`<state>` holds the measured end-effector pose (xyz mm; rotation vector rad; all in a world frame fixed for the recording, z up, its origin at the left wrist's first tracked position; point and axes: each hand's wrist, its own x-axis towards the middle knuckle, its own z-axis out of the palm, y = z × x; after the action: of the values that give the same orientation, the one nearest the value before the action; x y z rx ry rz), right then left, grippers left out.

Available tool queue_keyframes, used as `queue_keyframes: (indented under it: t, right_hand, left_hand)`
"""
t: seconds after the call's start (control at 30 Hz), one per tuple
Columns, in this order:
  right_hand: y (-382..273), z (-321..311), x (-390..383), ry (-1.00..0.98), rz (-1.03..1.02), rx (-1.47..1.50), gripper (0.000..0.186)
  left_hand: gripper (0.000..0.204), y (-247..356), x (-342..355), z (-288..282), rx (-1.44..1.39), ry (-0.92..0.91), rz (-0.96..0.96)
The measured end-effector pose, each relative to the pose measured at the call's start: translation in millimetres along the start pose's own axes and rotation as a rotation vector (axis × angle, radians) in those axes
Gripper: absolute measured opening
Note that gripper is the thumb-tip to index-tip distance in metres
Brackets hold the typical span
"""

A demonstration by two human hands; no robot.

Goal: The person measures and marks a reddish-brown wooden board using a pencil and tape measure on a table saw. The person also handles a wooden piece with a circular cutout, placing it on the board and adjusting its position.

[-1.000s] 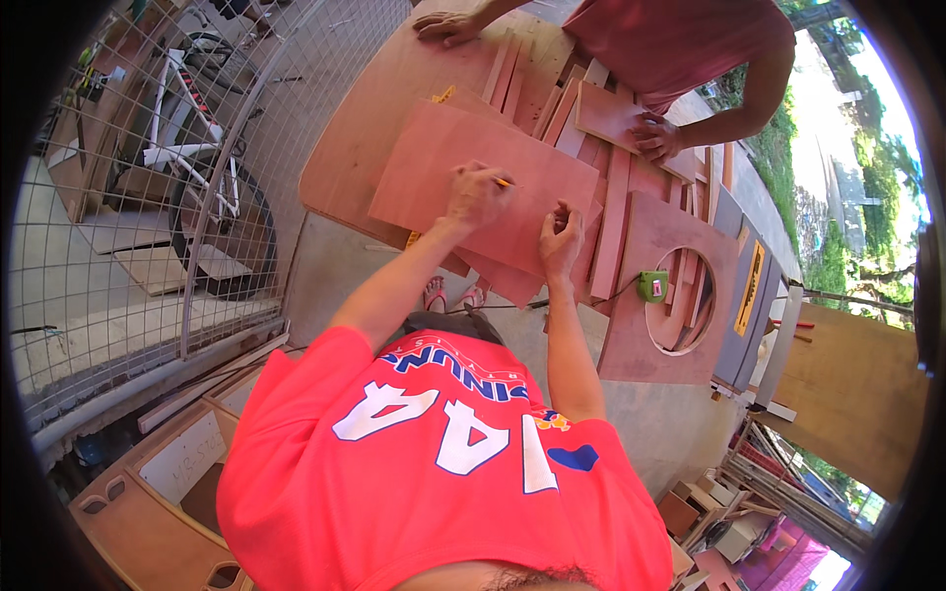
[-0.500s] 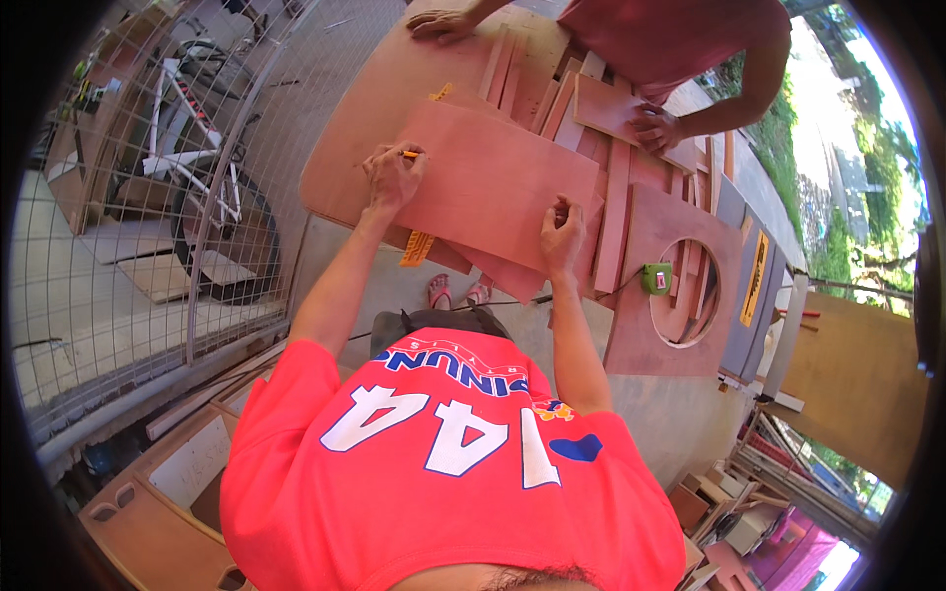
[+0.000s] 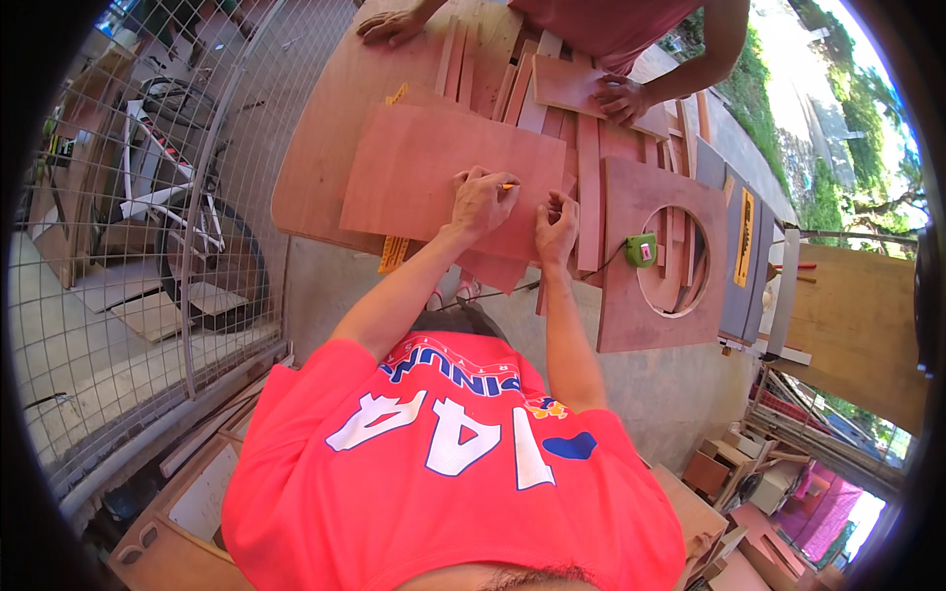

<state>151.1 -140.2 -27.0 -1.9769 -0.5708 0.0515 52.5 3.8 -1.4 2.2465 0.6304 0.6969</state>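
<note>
While a thin reddish panel (image 3: 409, 172) lies over other sheets on the desk (image 3: 320, 148), the left hand (image 3: 481, 204) pinches a yellow pencil (image 3: 508, 186) above it, right of its middle. The right hand (image 3: 558, 232), fingers curled, is at the panel's near right edge; I can't tell whether it grips anything. A yellow ruler (image 3: 392, 255) pokes out beneath the panel. Farther right, a green tape measure (image 3: 641, 249) rests on a round-holed board (image 3: 623, 320), and across the desk a co-worker's hand (image 3: 621, 98) lies on a plank (image 3: 564, 85).
</note>
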Motion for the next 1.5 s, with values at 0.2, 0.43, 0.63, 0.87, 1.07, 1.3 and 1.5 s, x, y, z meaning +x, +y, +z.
queue_keyframes:
  t: [0.2,0.43,0.63,0.87,1.07,1.3,1.5]
  right_hand:
    - [0,-1,-4,-0.005,-0.033,-0.012,0.031]
    - [1,-2,-4,0.002,-0.08,-0.054,0.029]
    - [2,-2,-4,-0.02,-0.05,-0.062,0.029]
    - [5,1,-4,-0.016,-0.085,-0.051,0.028]
    - [7,-1,-4,-0.023,-0.077,-0.049,0.026]
    - [2,0,-5,0.003,-0.083,-0.038,0.025]
    - [-1,0,-6,0.014,-0.084,-0.039,0.025]
  left_hand:
    - [0.011,10,-58,-27,0.013,-0.117,0.046]
    - [0.011,13,-86,-54,-0.04,-0.094,-0.001]
    - [0.009,-53,-103,-135,0.071,0.092,-0.195]
    - [0.013,-95,-83,-165,0.116,0.219,-0.315]
    - [0.018,-109,-26,-140,0.165,0.254,-0.311]
    - [0.012,-82,-101,-156,0.113,0.154,-0.236]
    - [0.011,-65,-87,-138,-0.028,0.19,-0.252]
